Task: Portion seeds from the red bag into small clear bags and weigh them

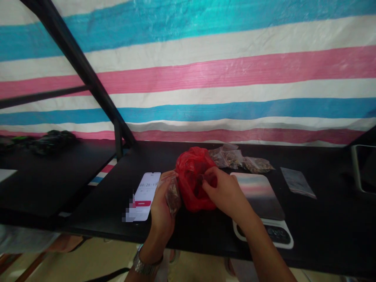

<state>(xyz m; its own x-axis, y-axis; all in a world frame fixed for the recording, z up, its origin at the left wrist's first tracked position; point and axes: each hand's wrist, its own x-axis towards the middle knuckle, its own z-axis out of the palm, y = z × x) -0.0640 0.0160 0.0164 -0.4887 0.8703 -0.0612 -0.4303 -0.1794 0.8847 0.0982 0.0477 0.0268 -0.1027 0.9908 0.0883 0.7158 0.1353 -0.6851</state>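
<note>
My left hand (162, 209) is closed around a small clear plastic bag (173, 196) of brown, loose-looking contents. Right beside it stands a red plastic bag (190, 164) with its mouth open towards me. At that mouth is my right hand (225, 190), thumb and fingers pinched together; what sits between them is too dark and small to name. Under my right forearm lies a white kitchen scale (264, 196) with a shiny metal plate, its display partly covered.
Several filled clear bags (255, 164) lie behind the scale, and a flat clear bag (298, 182) is to its right. A phone showing a timer (147, 194) lies left of my left hand. A black slanted post (76, 58) rises at the left.
</note>
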